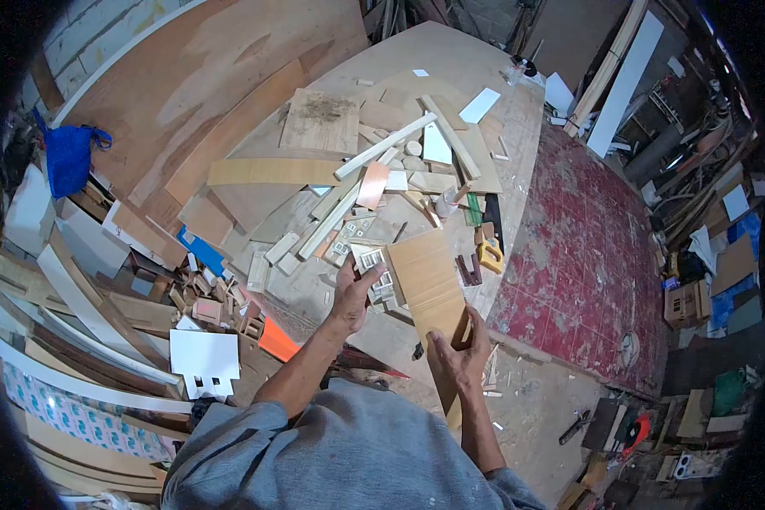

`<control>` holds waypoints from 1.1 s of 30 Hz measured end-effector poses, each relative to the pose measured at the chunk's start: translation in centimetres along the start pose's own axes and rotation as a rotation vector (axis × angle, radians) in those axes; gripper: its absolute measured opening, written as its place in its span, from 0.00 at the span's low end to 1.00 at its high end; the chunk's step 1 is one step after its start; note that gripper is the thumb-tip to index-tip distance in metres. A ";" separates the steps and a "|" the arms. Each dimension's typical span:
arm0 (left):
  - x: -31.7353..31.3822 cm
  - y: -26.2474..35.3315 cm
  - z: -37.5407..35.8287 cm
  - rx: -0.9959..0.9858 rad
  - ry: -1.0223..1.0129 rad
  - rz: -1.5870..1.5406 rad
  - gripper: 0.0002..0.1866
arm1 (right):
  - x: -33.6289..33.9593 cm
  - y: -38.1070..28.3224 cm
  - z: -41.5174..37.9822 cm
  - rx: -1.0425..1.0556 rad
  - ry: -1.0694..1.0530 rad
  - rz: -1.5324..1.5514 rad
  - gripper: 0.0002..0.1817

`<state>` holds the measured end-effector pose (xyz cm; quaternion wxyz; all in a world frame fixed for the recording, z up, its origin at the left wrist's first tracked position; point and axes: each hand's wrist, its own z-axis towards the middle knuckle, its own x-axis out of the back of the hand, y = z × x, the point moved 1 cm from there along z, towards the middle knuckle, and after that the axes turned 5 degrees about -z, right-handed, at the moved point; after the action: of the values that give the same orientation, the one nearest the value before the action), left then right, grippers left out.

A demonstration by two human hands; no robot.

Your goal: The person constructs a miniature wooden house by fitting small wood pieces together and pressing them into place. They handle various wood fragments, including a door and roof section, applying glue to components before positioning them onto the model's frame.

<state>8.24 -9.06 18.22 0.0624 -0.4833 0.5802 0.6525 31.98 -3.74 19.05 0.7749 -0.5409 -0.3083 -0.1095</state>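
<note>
My left hand (348, 297) is closed round a small pale panel with window-like cutouts (372, 262), thumb across its face. My right hand (461, 353) grips the lower part of a long wood-grain board (425, 276), whose far end slants up over the worktable beside the panel. Another pale piece with cutouts (359, 228) lies just beyond my left hand. Close to the board's right edge are dark brown clamp-like pieces (467, 270) and a yellow-handled saw (490, 257).
Wood strips (385, 146), offcuts and a square board (321, 121) cover much of the worktable (450, 59). A white container (447, 202) stands among them. Scrap wood (204, 310) is heaped at left, and a red tiled floor (582, 255) lies at right.
</note>
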 end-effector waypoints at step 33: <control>0.1 0.0 0.0 0.010 0.066 0.137 0.25 | -1.7 -2.6 -1.2 -0.085 0.045 -0.022 0.40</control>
<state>8.22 -9.07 18.17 0.0007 -0.4635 0.6169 0.6361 29.77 -6.15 19.82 0.7569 -0.5671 -0.2916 -0.1431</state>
